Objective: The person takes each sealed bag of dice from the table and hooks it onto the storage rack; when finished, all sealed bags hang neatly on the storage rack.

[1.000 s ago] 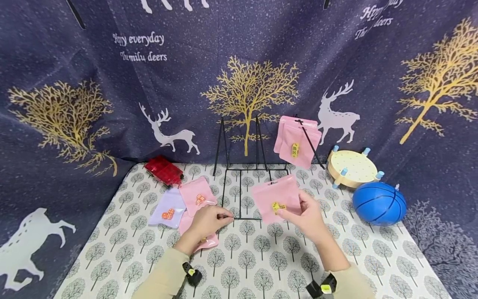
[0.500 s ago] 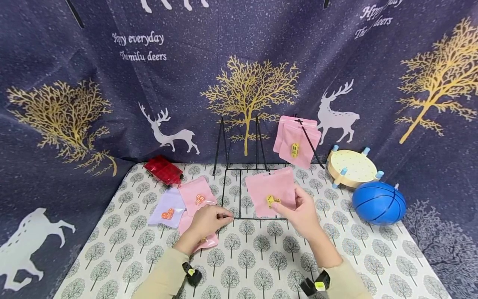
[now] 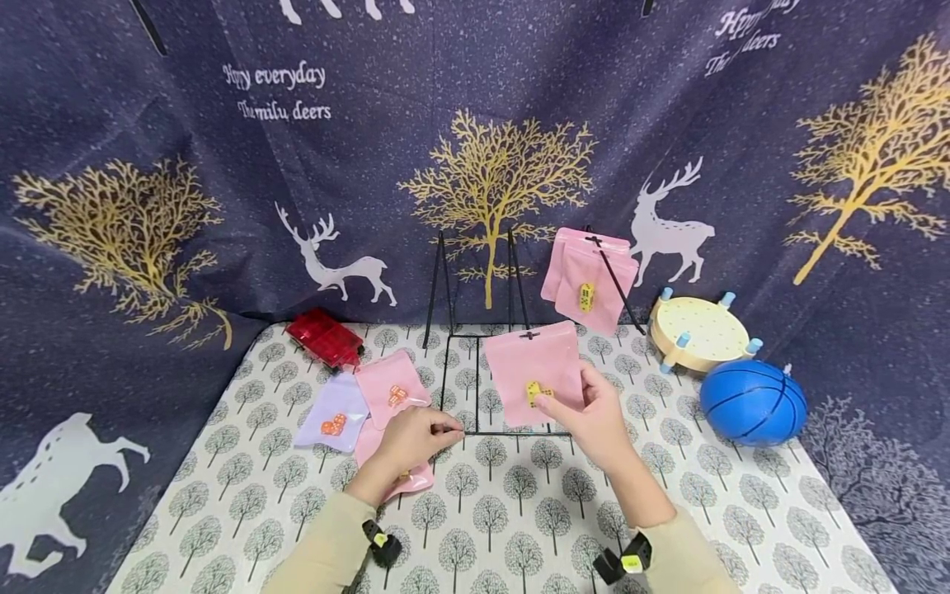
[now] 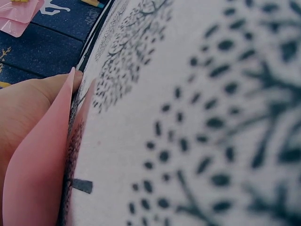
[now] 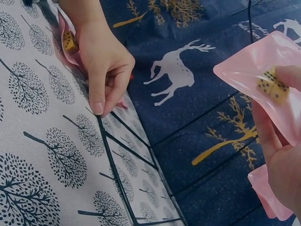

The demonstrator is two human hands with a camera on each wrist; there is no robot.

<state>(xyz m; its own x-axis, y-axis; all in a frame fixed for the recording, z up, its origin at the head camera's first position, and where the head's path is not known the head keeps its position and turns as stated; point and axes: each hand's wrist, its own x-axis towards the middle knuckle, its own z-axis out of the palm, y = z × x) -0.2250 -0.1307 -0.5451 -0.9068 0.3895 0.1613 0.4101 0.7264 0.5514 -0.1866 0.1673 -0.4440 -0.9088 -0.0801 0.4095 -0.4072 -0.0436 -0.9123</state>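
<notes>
"What are we doing here?"
"With the right hand (image 3: 596, 418) we are pinching the pink pouch (image 3: 533, 363), its slot (image 3: 529, 334) sitting at the tip of the middle prong (image 3: 519, 285); with the left hand (image 3: 410, 439) we are gripping the front corner of the black rack (image 3: 477, 388); we are probably hanging the pouch."
"And next?"
"Likely easing the slot along the prong; whether the tip is passing through, we cannot tell."

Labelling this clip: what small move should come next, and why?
Probably ease the bag back onto the middle hook: the right hand holds it with its top hole apparently at the hook's tip, threaded or not I can't tell. The left hand pinches the rack; other bags hang on the right hook.
</notes>
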